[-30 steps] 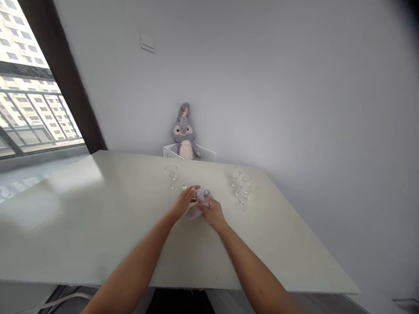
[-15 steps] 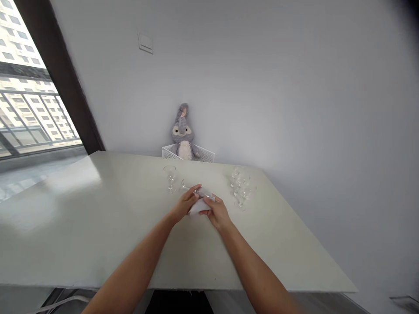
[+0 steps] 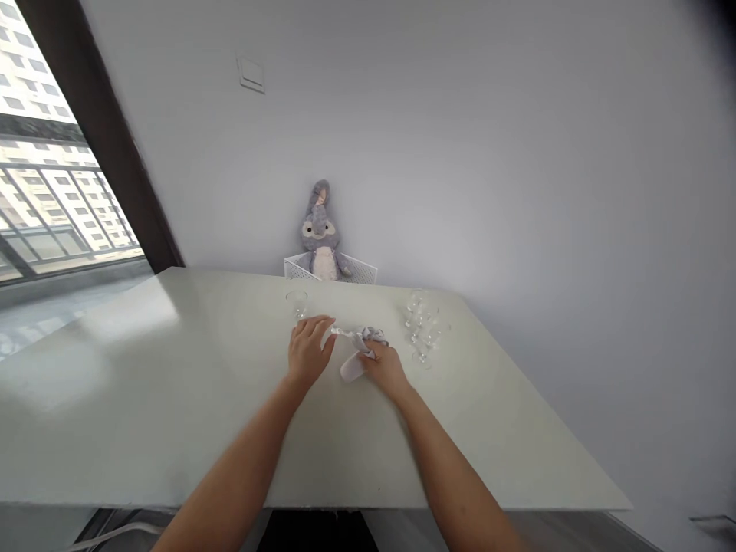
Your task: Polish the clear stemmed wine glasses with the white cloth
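A clear stemmed glass (image 3: pixel 349 334) lies sideways between my hands, its bowl wrapped by a pale cloth (image 3: pixel 353 368). My right hand (image 3: pixel 386 369) is closed on the cloth at the bowl. My left hand (image 3: pixel 310 349) is at the foot end, with thumb and fingers apart around it; whether they touch the glass is hard to tell. Behind my left hand stands another clear glass (image 3: pixel 297 300), its lower part hidden. To the right of my hands is a group of several clear glasses (image 3: pixel 422 326).
The pale table (image 3: pixel 230 414) reaches toward a grey wall. At its far edge a grey plush toy (image 3: pixel 323 245) sits in a white perforated basket (image 3: pixel 361 271). A window and balcony railing are at the left.
My left hand has moved left off the cloth to the glass's foot, and its fingers have spread. The cloth is now bunched around the bowl under my right hand.
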`<state>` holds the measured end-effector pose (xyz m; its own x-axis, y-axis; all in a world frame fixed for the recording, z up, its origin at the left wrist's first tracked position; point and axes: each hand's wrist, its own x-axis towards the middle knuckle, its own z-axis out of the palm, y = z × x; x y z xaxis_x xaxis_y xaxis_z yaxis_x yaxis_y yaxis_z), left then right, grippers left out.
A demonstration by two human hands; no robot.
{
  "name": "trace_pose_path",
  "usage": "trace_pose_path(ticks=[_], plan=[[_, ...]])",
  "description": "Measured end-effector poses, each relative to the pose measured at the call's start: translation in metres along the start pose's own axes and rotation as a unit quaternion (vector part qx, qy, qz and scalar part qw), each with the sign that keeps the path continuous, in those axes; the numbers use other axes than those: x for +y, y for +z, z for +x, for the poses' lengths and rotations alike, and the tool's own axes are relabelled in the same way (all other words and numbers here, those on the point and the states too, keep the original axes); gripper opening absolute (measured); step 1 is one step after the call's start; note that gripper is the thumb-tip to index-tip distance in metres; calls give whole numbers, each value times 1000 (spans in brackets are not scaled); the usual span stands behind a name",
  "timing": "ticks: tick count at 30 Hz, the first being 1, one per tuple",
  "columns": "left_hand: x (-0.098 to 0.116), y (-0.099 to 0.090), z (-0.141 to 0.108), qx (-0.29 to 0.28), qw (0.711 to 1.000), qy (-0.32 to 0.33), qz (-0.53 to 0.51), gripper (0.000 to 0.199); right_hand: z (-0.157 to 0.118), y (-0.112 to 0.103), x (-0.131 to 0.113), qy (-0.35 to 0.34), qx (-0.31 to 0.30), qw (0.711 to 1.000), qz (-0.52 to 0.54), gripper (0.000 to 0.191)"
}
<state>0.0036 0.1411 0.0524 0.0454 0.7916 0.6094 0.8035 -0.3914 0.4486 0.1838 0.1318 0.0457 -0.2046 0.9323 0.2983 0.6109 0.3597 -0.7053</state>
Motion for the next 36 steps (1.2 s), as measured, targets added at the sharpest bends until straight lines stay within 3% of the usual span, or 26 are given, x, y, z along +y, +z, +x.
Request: trace_pose_path(ticks=[3,5,7,12,17,22,25,28,30,32,34,36], plan=[[-5,-1,1,-31,988,133,76,37,5,-9,7,4,-40,995,89,20],[-9,1,2,-75,981,159,83,31,6,-12,8,7,-64,986,156,21],[-14,4,2,-107,981,144,74,22,6,-14,8,14,-76,974,215,23],[-18,2,6,-147,982,103,60,24,4,-19,4,53,-73,948,304,32],[-9,-3,6,-155,982,81,66,27,-1,-24,-8,97,-60,914,389,38],[-5,-7,5,-145,981,106,65,26,-7,-32,-15,121,-62,900,415,38],[-4,-9,5,-139,981,116,63,27,-15,-44,-12,137,-3,906,401,44],[-5,-10,5,-129,983,111,74,27,-29,-57,-16,127,139,934,302,47],[-4,-9,3,-121,983,110,87,26,-38,-61,-27,55,190,970,141,44],[-4,-6,1,-109,982,121,97,24,-42,-56,-42,-64,143,985,-74,40],[-2,-2,-1,-90,978,164,94,19,-41,-44,-55,-168,48,950,-258,38],[-2,2,-2,-61,968,227,88,16,-33,-30,-63,-213,-15,903,-373,41]])
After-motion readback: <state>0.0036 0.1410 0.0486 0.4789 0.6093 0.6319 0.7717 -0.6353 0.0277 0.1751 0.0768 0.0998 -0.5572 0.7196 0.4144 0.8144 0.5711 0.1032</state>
